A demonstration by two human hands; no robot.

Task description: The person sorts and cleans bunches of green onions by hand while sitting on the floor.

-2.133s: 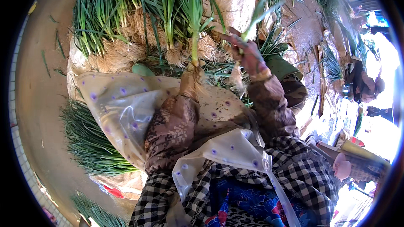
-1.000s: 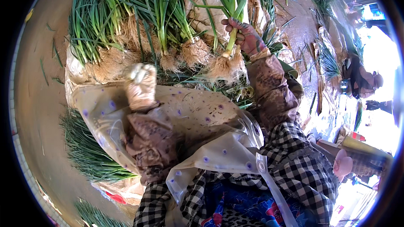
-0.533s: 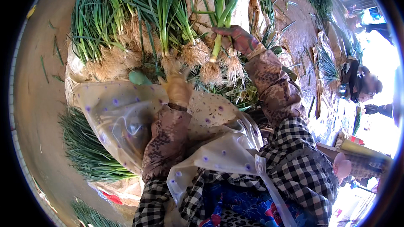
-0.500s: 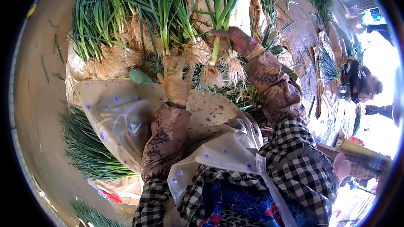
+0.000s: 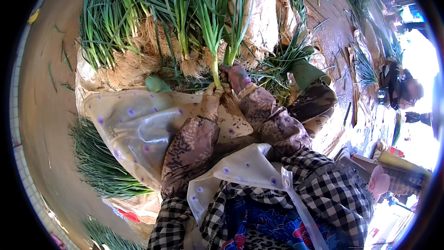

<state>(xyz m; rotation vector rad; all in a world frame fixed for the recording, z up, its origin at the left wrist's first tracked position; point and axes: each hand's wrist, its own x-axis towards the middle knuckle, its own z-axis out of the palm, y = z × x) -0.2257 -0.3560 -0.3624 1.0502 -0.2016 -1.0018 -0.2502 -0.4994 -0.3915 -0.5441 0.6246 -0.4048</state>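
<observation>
At far left, a row of dark-green, long-leaved plants with white stems and bushy tan roots (image 5: 106,28) lies on pale sacking (image 5: 85,76). Nearer, also on the left, a dense bundle of thin dark-green leaves (image 5: 104,157) spreads beside a clear plastic sheet with purple dots (image 5: 138,125), which covers the lap. To its right, the left hand in a tan glove (image 5: 212,99) has its fingers pinching the base of a thick green plant with a pale-yellow stalk (image 5: 214,67), which stands leaves far, roots near. Just right, the right hand in a reddish patterned glove (image 5: 238,78) curls its fingers around a second, slimmer green plant (image 5: 231,52); its fingertips are partly hidden. Farther right is a green boot (image 5: 307,74).
</observation>
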